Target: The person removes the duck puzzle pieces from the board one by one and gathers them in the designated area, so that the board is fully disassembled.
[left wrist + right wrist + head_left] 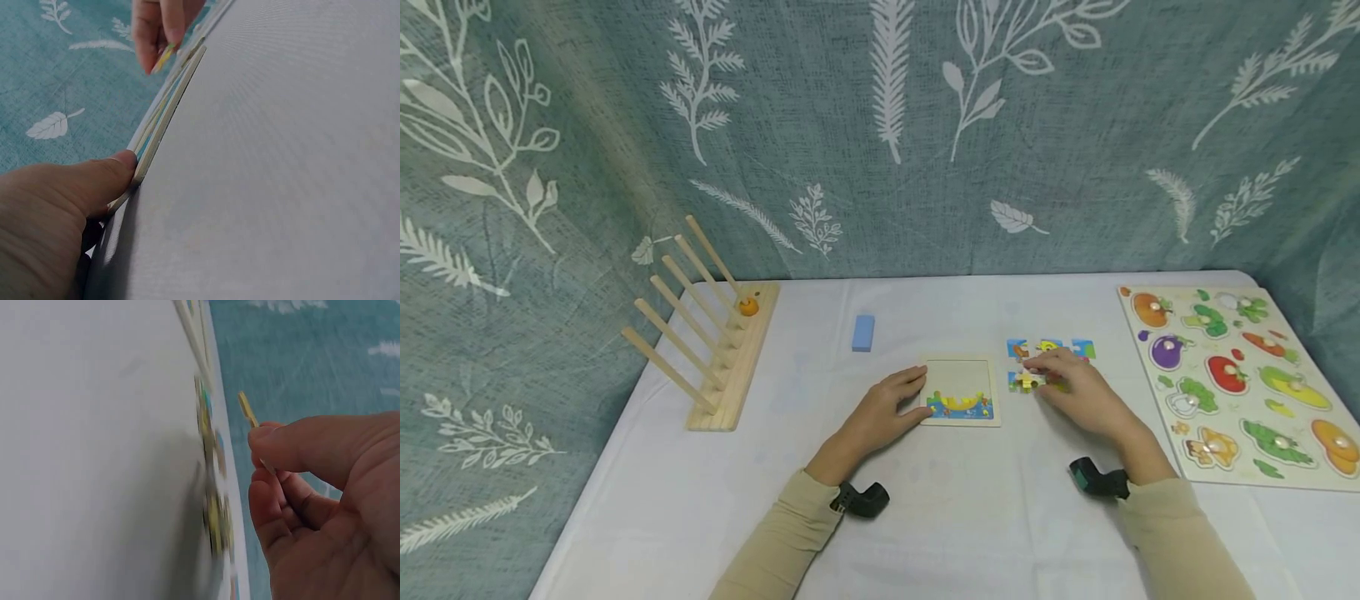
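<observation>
Right hand (pixel 1081 396) pinches a jigsaw piece (pixel 246 407)

Thumb and fingers grip the piece above the surface (pixel 970 517), right of the puzzle tray (pixel 955 373). The left hand (pixel 883 408) holds the tray by its left side, thumb near the lower corner. Assembled pieces (pixel 961 407) fill the tray's bottom; loose pieces (pixel 1018 348) lie around the right hand.
</observation>
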Demonstrator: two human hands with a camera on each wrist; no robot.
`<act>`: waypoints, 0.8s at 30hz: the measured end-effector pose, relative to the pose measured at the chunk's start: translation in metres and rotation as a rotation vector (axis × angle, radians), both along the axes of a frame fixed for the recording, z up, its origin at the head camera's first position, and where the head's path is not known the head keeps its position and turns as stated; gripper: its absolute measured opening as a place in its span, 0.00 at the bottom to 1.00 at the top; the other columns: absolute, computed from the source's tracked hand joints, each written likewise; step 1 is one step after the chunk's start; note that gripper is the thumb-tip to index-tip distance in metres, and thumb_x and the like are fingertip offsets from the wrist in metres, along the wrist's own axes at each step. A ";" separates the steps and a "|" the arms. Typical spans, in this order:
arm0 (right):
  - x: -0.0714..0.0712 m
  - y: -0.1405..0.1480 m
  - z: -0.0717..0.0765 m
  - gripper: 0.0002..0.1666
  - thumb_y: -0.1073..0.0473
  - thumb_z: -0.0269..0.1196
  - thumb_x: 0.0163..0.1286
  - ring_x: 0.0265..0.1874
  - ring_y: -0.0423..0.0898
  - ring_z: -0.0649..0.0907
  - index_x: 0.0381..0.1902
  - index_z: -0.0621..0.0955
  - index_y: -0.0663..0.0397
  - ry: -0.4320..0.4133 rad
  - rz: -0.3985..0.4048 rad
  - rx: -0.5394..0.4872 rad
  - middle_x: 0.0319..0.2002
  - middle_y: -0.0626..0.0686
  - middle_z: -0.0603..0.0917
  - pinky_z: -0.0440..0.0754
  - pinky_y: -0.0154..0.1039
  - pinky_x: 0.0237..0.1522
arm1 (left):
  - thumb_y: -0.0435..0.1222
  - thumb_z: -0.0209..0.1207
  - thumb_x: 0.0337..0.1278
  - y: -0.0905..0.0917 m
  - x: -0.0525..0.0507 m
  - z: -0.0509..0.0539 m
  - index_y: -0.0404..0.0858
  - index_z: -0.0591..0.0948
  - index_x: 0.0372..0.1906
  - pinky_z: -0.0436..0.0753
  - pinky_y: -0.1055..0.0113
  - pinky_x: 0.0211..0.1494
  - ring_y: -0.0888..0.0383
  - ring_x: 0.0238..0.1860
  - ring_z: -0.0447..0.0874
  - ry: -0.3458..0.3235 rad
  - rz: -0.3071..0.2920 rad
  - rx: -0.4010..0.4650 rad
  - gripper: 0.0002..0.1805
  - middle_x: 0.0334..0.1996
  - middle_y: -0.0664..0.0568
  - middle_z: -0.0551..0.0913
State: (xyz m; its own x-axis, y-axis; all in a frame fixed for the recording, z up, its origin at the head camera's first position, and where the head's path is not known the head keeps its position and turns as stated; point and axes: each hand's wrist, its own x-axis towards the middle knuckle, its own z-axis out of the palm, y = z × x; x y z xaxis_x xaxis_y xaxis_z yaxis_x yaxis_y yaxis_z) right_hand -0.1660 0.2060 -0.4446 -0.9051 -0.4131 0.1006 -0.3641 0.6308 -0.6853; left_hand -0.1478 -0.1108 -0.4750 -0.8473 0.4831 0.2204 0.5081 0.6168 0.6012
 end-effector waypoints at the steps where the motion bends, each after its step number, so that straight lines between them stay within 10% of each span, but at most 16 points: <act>1: 0.001 0.006 0.001 0.21 0.70 0.60 0.64 0.48 0.57 0.78 0.56 0.78 0.62 0.004 -0.008 0.000 0.50 0.60 0.78 0.77 0.55 0.52 | 0.39 0.65 0.56 0.000 0.000 0.000 0.26 0.71 0.61 0.71 0.54 0.68 0.45 0.67 0.67 0.000 0.001 0.000 0.32 0.65 0.41 0.70; 9: 0.006 0.043 0.001 0.21 0.70 0.59 0.64 0.49 0.57 0.78 0.56 0.78 0.63 0.063 -0.088 0.034 0.50 0.60 0.78 0.76 0.43 0.50 | 0.40 0.64 0.56 0.000 0.000 0.000 0.27 0.71 0.62 0.70 0.54 0.69 0.46 0.67 0.66 -0.021 0.015 0.000 0.32 0.66 0.42 0.70; 24: 0.009 0.063 -0.009 0.20 0.70 0.57 0.65 0.53 0.61 0.73 0.56 0.77 0.65 -0.028 -0.165 0.053 0.54 0.64 0.75 0.70 0.60 0.54 | 0.39 0.65 0.55 0.001 0.000 0.002 0.26 0.71 0.62 0.70 0.54 0.68 0.45 0.67 0.67 -0.009 -0.003 0.011 0.32 0.65 0.40 0.70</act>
State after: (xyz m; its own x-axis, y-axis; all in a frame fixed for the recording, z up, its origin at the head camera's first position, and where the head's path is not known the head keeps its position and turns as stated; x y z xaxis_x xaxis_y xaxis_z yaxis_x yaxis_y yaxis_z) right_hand -0.1571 0.2689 -0.4532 -0.9633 -0.2624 0.0562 -0.2334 0.7161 -0.6577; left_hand -0.1475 -0.1102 -0.4728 -0.8477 0.4835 0.2181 0.5046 0.6084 0.6126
